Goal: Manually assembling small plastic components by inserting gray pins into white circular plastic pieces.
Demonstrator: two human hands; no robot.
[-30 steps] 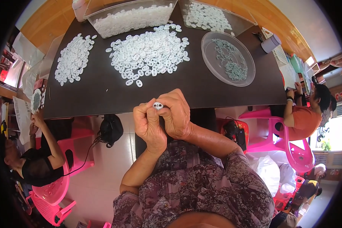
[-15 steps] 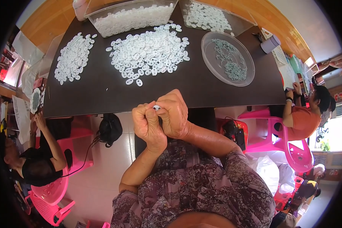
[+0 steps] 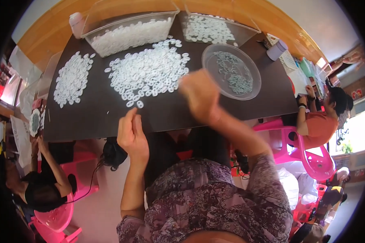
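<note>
Worn on the head, one wide fisheye camera looks down over the near shirt point(image 3: 219, 194) toward the table point(image 3: 81, 119) beyond

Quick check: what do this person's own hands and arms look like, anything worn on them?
The left hand and right hand are ungloved, the forearms bare. The left sleeve and right sleeve are short, in mauve cloth with a mottled dark-and-pale print. No watch or band shows on the left wrist; blur hides finer details of the right hand.
</note>
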